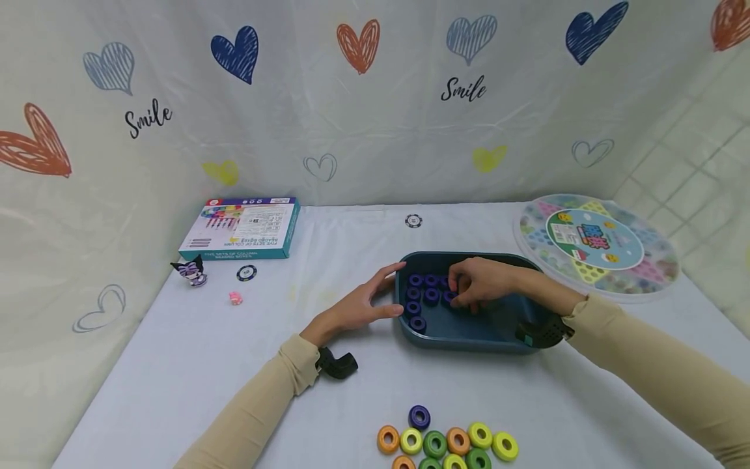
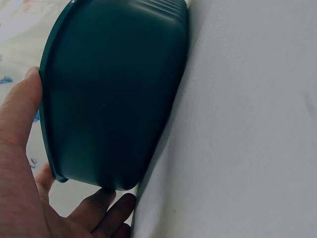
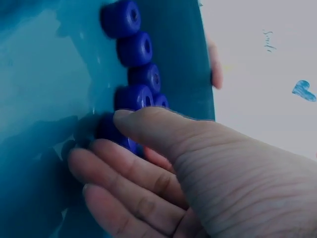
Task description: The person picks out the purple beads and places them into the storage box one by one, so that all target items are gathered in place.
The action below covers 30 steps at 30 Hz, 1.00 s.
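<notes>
A dark teal tray (image 1: 469, 344) stands on the table with several purple ring beads (image 1: 431, 296) lined up along its left end. Inside it, my right hand (image 1: 484, 283) pinches a purple bead (image 3: 110, 130) between thumb and fingers, beside the other beads. My left hand (image 1: 360, 304) is at the tray's left end, fingers spread. In the left wrist view its thumb (image 2: 25, 106) touches the rim, while the other fingers reach round the tray's end wall. One loose purple bead (image 1: 413, 417) lies on the table in front of the tray.
Orange, yellow and green ring beads (image 1: 435, 453) lie grouped at the near edge. At the back left are a boxed bead set (image 1: 246, 228), a small figurine (image 1: 192, 272) and a pink trinket (image 1: 236, 298). A round patterned disc (image 1: 662, 264) lies at the back right.
</notes>
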### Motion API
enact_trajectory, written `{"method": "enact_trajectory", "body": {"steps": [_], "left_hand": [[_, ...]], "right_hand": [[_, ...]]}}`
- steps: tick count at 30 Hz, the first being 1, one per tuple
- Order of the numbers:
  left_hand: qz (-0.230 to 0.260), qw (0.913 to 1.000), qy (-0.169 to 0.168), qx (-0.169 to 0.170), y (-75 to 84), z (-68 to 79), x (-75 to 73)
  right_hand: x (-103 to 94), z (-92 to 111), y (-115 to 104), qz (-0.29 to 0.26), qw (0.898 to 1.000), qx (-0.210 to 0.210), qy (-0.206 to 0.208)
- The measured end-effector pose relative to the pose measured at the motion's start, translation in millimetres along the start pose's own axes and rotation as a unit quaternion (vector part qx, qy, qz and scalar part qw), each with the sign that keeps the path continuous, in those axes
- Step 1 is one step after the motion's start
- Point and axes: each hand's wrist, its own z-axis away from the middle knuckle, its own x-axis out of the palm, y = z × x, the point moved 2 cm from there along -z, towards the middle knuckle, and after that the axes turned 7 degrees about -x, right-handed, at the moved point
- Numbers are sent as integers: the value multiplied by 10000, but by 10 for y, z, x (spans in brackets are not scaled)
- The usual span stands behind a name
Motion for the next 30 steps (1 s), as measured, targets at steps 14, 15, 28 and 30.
{"method": "enact_trajectory", "body": {"steps": [14,15,28,30], "left_hand": [[-117,9999,20,-19,-12,-7,2],[-138,9999,28,-16,-7,-8,-5],[-45,10000,-31,36,-14,-6,-15],[-73,10000,-7,25,-16,-4,-7]], "right_hand": [[-60,88,-166,570,9957,-510,528],[-62,104,-203,628,9947,-576,575],[345,361,-721,1962,9638,-1451,1073],[416,393,-795,2035,9606,-1544,1092]]}}
